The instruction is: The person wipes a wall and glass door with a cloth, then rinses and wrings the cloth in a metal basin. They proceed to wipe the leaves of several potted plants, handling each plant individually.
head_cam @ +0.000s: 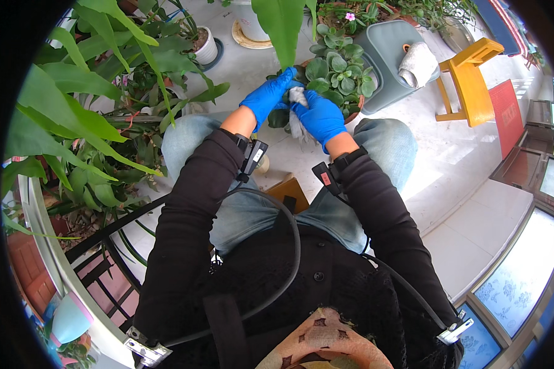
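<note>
Both hands wear blue gloves and meet in front of my knees, at the left side of a round-leaved potted plant [339,69]. My right hand [321,117] is closed on a white cloth [298,122], which hangs down below the fingers. Beside it, my left hand [270,94] has its fingers at the plant's edge, near the tip of a long broad green leaf [281,32]; whether it grips a leaf or part of the cloth cannot be told. The terracotta pot [353,113] shows at the plant's lower right.
To the right stand a grey plastic bin [385,46] with a white cloth [418,64] on its lid, and a yellow wooden stool [473,87]. Long-leaved plants [74,106] crowd the left, over a black metal rack [106,240]. A white pot [207,48] stands upper left.
</note>
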Demonstrator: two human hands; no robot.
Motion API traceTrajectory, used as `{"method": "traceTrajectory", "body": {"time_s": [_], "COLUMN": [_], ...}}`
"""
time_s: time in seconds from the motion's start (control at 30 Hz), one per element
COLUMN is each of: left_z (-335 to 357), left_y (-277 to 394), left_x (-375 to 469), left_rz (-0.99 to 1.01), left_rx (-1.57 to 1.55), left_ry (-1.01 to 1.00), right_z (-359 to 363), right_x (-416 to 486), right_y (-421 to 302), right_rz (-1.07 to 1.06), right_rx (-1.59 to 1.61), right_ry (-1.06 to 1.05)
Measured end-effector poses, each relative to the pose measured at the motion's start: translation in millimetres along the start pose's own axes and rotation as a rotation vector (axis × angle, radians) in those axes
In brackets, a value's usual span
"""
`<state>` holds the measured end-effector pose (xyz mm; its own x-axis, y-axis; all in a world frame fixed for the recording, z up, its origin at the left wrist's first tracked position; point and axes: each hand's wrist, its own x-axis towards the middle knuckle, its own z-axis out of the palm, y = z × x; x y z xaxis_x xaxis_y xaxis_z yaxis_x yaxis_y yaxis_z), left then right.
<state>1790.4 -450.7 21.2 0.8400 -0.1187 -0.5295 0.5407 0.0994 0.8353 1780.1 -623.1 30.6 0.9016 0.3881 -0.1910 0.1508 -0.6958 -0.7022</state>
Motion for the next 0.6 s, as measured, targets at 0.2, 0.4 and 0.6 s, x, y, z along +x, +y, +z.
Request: {"method": "traceTrajectory", "body": {"time_s": [0.2, 0.4, 0.6], "left_z": [-5, -13, 11], "left_y": [-1, 11, -6], "left_x": [-6, -39, -75], "left_rz": [0.113, 0.210, 0.208], "left_rx": [0.027, 0.063, 0.067], "left_ry": [0.072, 0.330, 0.268], "right_z": [7, 8, 38], "right_x": [-13, -36, -65], "right_y": [10, 40, 64], "right_rz": [-0.170, -0.099, 0.104], "right_rx": [0.102, 0.022, 0.462], "right_ry": [-0.294, -0.441, -0.315]}}
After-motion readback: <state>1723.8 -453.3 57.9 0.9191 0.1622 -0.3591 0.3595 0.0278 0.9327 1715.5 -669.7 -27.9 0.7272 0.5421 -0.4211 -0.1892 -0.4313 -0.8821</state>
